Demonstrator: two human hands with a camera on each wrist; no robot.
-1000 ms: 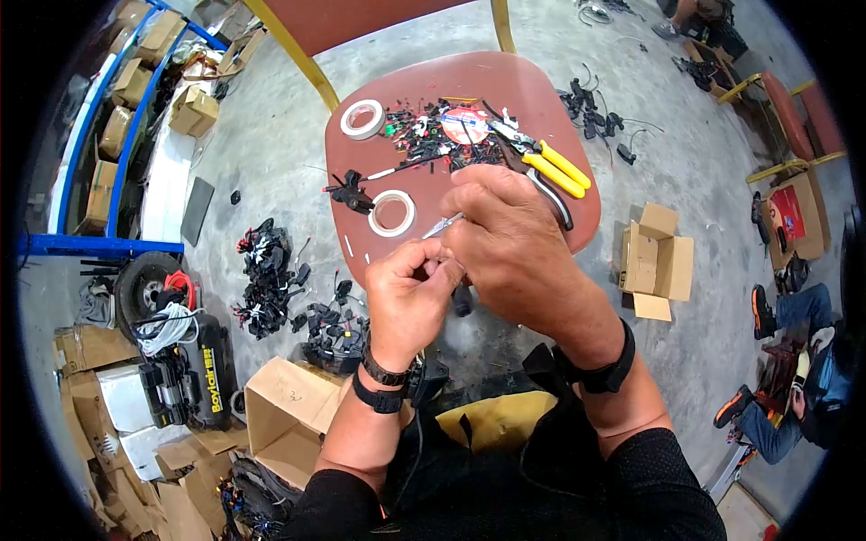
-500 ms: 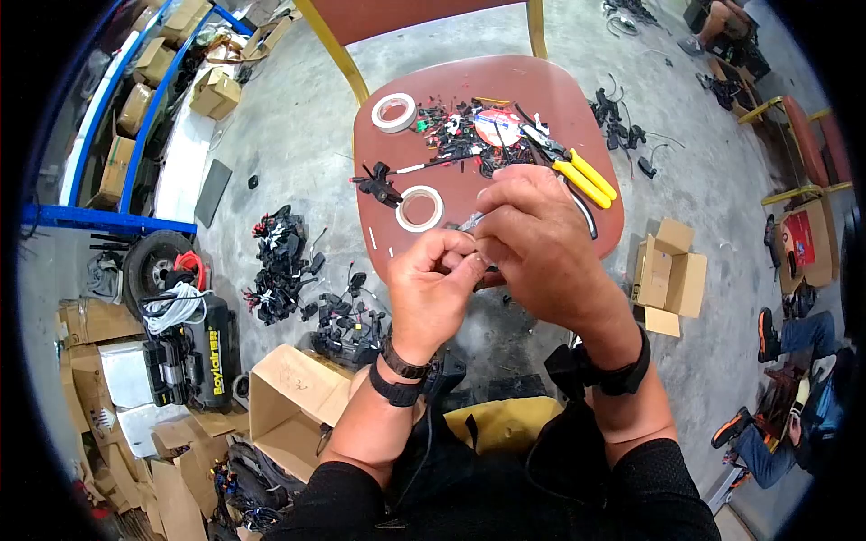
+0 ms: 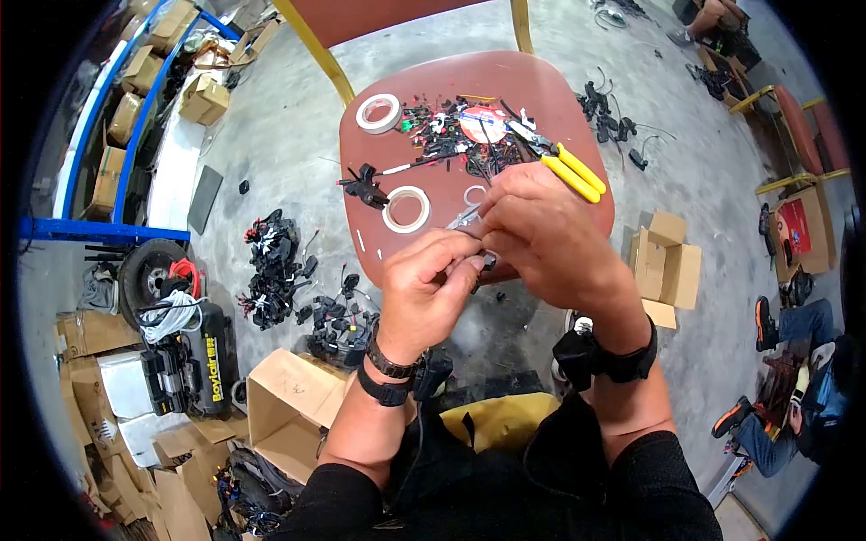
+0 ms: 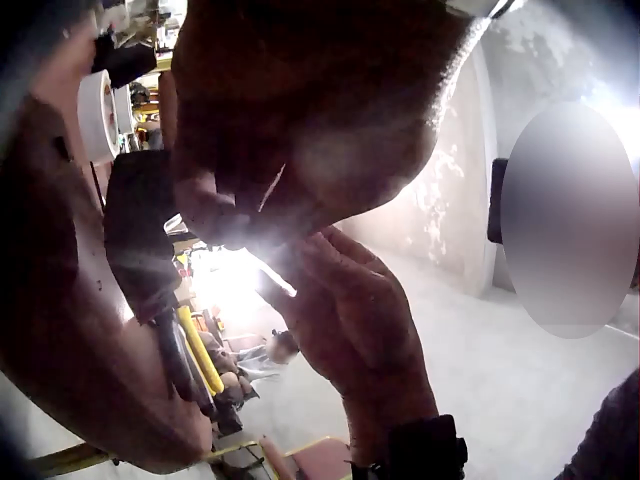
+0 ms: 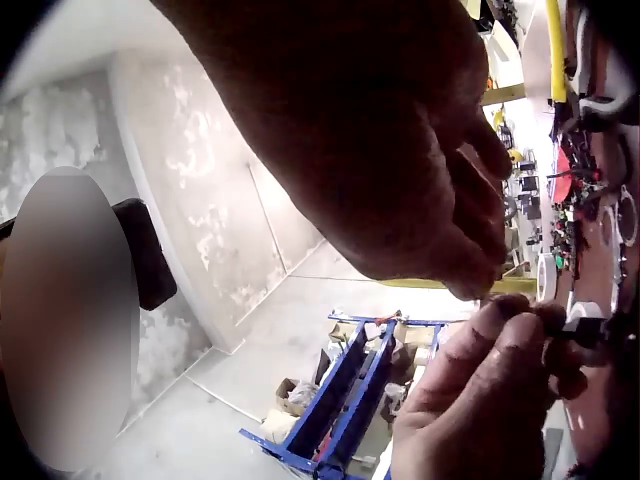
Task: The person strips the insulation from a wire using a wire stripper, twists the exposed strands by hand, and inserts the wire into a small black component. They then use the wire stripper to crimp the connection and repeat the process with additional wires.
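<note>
Small dark part (image 3: 489, 261), perhaps a connector: pinched by left hand (image 3: 428, 287); right hand (image 3: 552, 236) alongside, grip unclear. Scissors (image 3: 466, 216): handles newly uncovered, handwork centred on part.

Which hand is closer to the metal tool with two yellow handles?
The right. In the head view, the person's bare right hand is just below the yellow-handled metal tool; the bare left hand is farther off, lower and to the left.

Black piece (image 5: 583, 327), yellow plier handles (image 3: 574, 173)
</note>
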